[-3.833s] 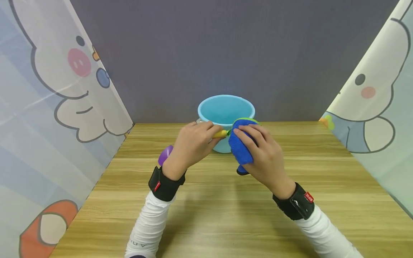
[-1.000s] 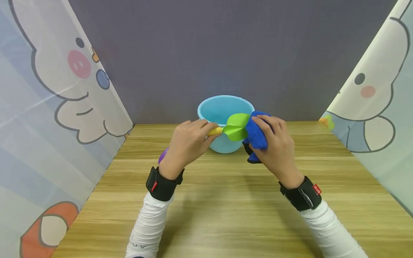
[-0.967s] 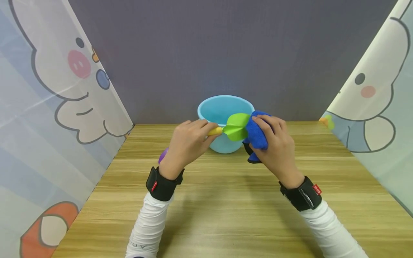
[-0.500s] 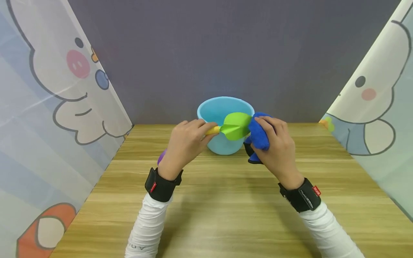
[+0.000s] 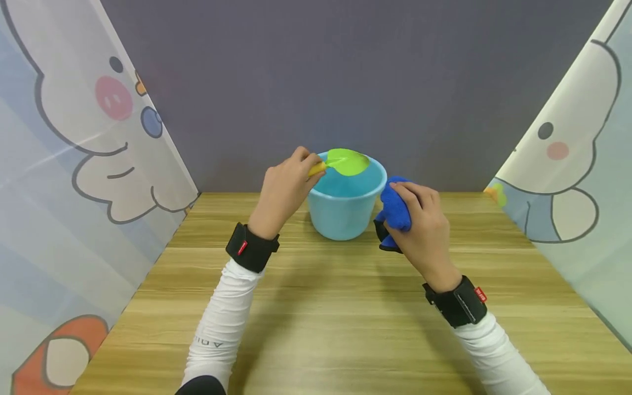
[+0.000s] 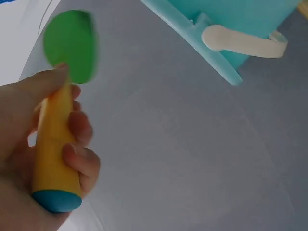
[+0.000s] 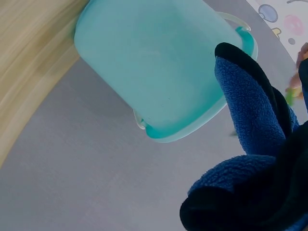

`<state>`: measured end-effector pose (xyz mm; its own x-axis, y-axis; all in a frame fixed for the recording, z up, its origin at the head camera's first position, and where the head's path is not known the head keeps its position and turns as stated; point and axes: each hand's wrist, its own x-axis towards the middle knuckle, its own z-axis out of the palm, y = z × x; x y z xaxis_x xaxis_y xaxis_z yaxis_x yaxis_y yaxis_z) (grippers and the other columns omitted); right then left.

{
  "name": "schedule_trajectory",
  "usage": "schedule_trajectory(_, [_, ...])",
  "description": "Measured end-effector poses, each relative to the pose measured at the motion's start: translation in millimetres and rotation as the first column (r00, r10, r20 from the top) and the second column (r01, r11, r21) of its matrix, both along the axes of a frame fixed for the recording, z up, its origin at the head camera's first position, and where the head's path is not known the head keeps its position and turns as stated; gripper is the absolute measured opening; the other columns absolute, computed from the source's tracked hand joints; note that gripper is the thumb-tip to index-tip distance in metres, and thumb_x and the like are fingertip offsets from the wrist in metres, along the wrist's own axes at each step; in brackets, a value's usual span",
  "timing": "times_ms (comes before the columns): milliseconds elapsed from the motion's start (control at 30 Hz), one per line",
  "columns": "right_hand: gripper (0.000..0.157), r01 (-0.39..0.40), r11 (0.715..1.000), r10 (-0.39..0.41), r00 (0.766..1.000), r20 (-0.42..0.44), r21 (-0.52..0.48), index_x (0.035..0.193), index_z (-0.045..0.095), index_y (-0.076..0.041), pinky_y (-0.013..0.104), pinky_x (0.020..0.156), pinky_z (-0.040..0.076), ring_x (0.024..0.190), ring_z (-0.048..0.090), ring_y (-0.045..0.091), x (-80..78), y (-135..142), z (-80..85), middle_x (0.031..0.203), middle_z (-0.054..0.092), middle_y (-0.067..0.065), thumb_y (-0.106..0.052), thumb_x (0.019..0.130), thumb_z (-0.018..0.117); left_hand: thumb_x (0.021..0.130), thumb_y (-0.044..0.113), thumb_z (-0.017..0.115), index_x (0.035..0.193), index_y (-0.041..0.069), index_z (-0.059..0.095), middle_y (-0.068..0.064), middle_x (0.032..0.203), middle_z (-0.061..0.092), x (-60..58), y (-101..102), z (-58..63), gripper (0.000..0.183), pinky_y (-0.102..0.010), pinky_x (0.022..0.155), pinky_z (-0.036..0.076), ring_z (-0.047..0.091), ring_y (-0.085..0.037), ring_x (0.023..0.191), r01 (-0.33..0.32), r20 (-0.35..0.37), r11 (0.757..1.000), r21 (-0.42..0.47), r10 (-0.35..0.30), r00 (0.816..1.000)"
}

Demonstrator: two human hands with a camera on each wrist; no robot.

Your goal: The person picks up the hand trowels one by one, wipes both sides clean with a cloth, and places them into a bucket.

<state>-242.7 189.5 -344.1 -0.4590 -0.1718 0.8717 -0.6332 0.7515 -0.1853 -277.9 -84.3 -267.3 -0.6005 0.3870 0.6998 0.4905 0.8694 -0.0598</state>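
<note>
My left hand (image 5: 286, 189) grips the yellow handle of a toy shovel (image 5: 348, 162). Its green blade is over the mouth of a light blue bucket (image 5: 343, 216). In the left wrist view my fingers wrap around the shovel's handle (image 6: 58, 149), which ends in a teal cap. To the right of the bucket, my right hand (image 5: 422, 225) holds a bunched blue cloth (image 5: 395, 206) with black edging. The cloth (image 7: 248, 103) hangs in folds in the right wrist view, with my fingers mostly hidden behind it.
The bucket stands at the back of a wooden table (image 5: 326, 318), near a grey back wall (image 5: 345, 71). A white handle (image 6: 250, 43) is attached to the bucket's rim. Cartoon-printed sheets (image 5: 54, 219) line both sides.
The cloth slid off the shovel's blade, uncovering it. My left hand then lifted the shovel forward over the bucket, away from the cloth. A purple object on the left is now out of sight.
</note>
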Motion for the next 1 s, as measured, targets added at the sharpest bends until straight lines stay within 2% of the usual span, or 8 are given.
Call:
schedule_trajectory(233, [0.068, 0.003, 1.000, -0.003, 1.000, -0.004, 0.015, 0.138, 0.058, -0.012, 0.062, 0.096, 0.053, 0.123, 0.056, 0.041, 0.0, 0, 0.9, 0.134, 0.059, 0.020, -0.008, 0.076, 0.085, 0.100, 0.032, 0.067, 0.107, 0.008, 0.066, -0.008, 0.089, 0.065, -34.6, 16, 10.7, 0.025, -0.031, 0.052, 0.041, 0.061, -0.021, 0.066, -0.046, 0.176, 0.992, -0.118, 0.067, 0.982])
schedule_trajectory(367, [0.066, 0.001, 1.000, -0.001, 1.000, -0.003, 0.020, 0.138, 0.059, -0.011, 0.062, 0.095, 0.053, 0.122, 0.056, 0.041, -0.5, 0, -0.5, 0.133, 0.059, 0.020, -0.008, 0.077, 0.084, 0.099, 0.029, 0.069, 0.086, 0.007, 0.059, -0.002, 0.069, 0.046, -54.7, 23, 11.0, 0.027, -0.030, 0.054, 0.034, 0.050, -0.018, 0.063, -0.091, 0.281, 0.985, -0.150, 0.131, 0.951])
schedule_trajectory(467, [0.066, 0.006, 0.999, -0.006, 1.000, -0.001, 0.037, 0.138, 0.058, -0.011, 0.062, 0.094, 0.054, 0.122, 0.056, 0.041, -0.6, 0, -1.9, 0.133, 0.059, 0.020, -0.008, 0.078, 0.083, 0.098, 0.029, 0.069, 0.081, 0.009, 0.054, 0.000, 0.069, 0.036, -70.3, 30, 9.2, 0.030, -0.031, 0.058, 0.035, 0.045, -0.017, 0.065, -0.117, 0.400, 0.979, -0.166, 0.175, 0.900])
schedule_trajectory(633, [0.066, 0.013, 0.999, -0.013, 1.000, -0.004, 0.042, 0.138, 0.059, -0.012, 0.062, 0.093, 0.055, 0.122, 0.056, 0.041, -1.1, -1, -2.7, 0.133, 0.060, 0.019, -0.006, 0.076, 0.084, 0.097, 0.028, 0.071, 0.101, 0.007, 0.063, -0.005, 0.092, 0.061, -91.7, 44, 2.1, 0.022, -0.039, 0.081, 0.053, 0.064, -0.024, 0.093, -0.138, 0.592, 0.966, -0.219, 0.244, 0.768])
schedule_trajectory(700, [0.068, 0.014, 0.999, -0.014, 1.000, -0.008, 0.032, 0.137, 0.060, -0.013, 0.062, 0.091, 0.055, 0.121, 0.056, 0.041, -1.5, -1, -2.7, 0.133, 0.060, 0.019, -0.005, 0.075, 0.086, 0.095, 0.024, 0.072, 0.112, 0.006, 0.064, -0.008, 0.110, 0.067, -95.8, 49, -2.2, 0.026, -0.042, 0.090, 0.055, 0.065, -0.026, 0.106, -0.141, 0.635, 0.964, -0.227, 0.256, 0.729])
schedule_trajectory(800, [0.070, 0.015, 1.000, -0.015, 1.000, -0.013, 0.020, 0.136, 0.061, -0.014, 0.062, 0.090, 0.055, 0.121, 0.056, 0.041, -1.5, -3, -2.6, 0.133, 0.061, 0.018, -0.004, 0.073, 0.087, 0.094, 0.017, 0.071, 0.114, 0.006, 0.062, -0.009, 0.112, 0.066, -98.7, 55, -9.5, 0.025, -0.038, 0.084, 0.053, 0.063, -0.024, 0.100, -0.154, 0.653, 0.958, -0.243, 0.279, 0.704])
schedule_trajectory(900, [0.071, 0.012, 1.000, -0.012, 1.000, -0.011, 0.025, 0.137, 0.061, -0.014, 0.062, 0.091, 0.054, 0.121, 0.056, 0.041, -0.8, -3, -2.3, 0.133, 0.061, 0.018, -0.004, 0.072, 0.088, 0.095, 0.014, 0.068, 0.110, 0.007, 0.061, -0.007, 0.100, 0.061, -99.6, 59, -15.4, 0.018, -0.036, 0.075, 0.046, 0.055, -0.020, 0.088, -0.171, 0.638, 0.939, -0.298, 0.329, 0.696])
schedule_trajectory(1000, [0.071, 0.010, 0.999, -0.009, 1.000, -0.009, 0.035, 0.137, 0.060, -0.013, 0.062, 0.092, 0.054, 0.122, 0.056, 0.042, 0.0, -4, -2.3, 0.134, 0.060, 0.019, -0.005, 0.072, 0.089, 0.097, 0.014, 0.065, 0.107, 0.009, 0.063, -0.004, 0.094, 0.059, -100.3, 61, -19.3, 0.011, -0.037, 0.079, 0.048, 0.055, -0.019, 0.086, -0.173, 0.625, 0.917, -0.358, 0.373, 0.686])
